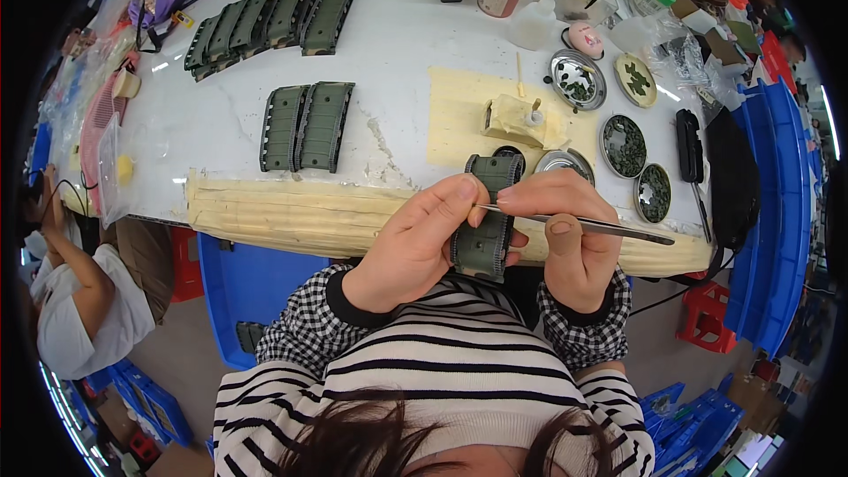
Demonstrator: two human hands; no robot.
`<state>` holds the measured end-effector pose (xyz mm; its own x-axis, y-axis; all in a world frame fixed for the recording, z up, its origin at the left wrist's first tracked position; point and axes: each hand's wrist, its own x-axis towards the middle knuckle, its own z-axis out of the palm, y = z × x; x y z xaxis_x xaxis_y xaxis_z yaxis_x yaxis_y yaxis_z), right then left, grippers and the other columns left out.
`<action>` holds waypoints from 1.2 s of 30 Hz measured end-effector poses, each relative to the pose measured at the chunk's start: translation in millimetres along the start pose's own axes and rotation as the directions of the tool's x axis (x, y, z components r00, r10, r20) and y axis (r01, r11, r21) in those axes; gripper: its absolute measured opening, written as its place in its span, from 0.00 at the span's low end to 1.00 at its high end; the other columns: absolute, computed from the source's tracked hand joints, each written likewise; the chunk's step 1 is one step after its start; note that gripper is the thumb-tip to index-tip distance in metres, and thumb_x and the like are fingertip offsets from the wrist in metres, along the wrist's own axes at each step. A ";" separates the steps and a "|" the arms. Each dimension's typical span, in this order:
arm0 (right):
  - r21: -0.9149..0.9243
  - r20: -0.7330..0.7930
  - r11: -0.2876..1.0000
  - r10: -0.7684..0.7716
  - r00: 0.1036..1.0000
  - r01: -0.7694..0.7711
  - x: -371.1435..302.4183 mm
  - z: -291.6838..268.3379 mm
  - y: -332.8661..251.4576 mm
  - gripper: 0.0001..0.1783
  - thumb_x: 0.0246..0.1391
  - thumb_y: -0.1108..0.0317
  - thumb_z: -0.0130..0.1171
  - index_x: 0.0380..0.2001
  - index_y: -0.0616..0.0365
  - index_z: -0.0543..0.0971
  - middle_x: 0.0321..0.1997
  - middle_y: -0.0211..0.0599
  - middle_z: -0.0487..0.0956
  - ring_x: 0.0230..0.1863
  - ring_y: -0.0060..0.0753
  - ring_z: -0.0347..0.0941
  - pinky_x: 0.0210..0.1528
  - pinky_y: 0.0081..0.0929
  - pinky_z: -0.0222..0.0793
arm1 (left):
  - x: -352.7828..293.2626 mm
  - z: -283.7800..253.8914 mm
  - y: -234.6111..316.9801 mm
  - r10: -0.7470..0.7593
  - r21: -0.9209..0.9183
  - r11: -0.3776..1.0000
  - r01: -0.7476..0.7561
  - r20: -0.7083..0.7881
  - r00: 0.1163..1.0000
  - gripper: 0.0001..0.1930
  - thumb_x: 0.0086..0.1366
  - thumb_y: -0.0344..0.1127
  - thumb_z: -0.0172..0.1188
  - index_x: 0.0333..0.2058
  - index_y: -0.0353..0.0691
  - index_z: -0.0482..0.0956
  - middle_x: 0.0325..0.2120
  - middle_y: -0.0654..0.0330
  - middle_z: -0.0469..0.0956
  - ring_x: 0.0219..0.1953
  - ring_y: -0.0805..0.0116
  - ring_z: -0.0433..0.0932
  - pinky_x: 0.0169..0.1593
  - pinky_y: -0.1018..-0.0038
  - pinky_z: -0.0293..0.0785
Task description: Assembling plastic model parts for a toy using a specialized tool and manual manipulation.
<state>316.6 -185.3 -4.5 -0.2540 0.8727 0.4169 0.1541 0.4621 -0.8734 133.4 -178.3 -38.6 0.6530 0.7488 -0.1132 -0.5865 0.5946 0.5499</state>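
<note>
My left hand [402, 252] grips a curved dark green plastic part [491, 173] with ridged edges, holding it upright at the table's front edge. Tweezers [623, 230] lie in my closed right hand [583, 256], their tips over the middle of the part by my left thumb. Anything between the tips is too small to make out. Two similar green parts [322, 128] lie side by side on the table to the left. A row of several more green parts [329, 22] sits farther back.
Right of my hands stand round dishes of small dark green pieces, among them a metal dish [602, 91] and a pale dish [652, 99]. A tape-covered block [508, 128] stands behind the part. Yellowish padding [265, 212] runs along the front edge. At far left sits another person [97, 309].
</note>
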 end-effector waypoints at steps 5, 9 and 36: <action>0.030 -0.013 0.998 0.062 0.998 -0.062 -0.6 2.1 -4.7 0.12 0.62 0.69 0.50 0.38 0.66 0.80 0.37 0.42 0.78 0.32 0.23 0.74 0.31 0.16 0.72 | -1.0 1.8 1.9 0.006 0.036 0.999 -0.005 -0.029 1.000 0.18 0.75 0.47 0.38 0.31 0.39 0.64 0.35 0.55 0.76 0.42 0.65 0.80 0.47 0.71 0.78; 0.067 -0.066 0.994 0.093 0.994 -0.088 -1.7 4.5 -5.4 0.13 0.63 0.69 0.49 0.36 0.65 0.81 0.35 0.41 0.78 0.34 0.25 0.73 0.34 0.20 0.71 | -0.9 -4.5 1.5 0.012 0.097 0.995 -0.016 0.037 0.999 0.18 0.75 0.47 0.37 0.36 0.39 0.65 0.40 0.55 0.74 0.43 0.66 0.79 0.48 0.69 0.78; -0.478 -0.212 0.869 0.028 0.977 -0.128 -10.6 3.5 40.0 0.08 0.59 0.69 0.56 0.32 0.60 0.82 0.31 0.35 0.80 0.34 0.38 0.69 0.40 0.30 0.65 | -10.3 -15.1 27.1 0.162 -0.051 0.978 -0.201 -0.415 0.895 0.18 0.64 0.26 0.54 0.53 0.36 0.67 0.43 0.55 0.75 0.49 0.65 0.77 0.51 0.66 0.77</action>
<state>322.1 -176.6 -44.8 -0.0416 0.8987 0.4366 0.6228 0.3650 -0.6920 103.5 -165.5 -35.0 0.2910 0.8883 -0.3554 -0.7296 0.4463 0.5182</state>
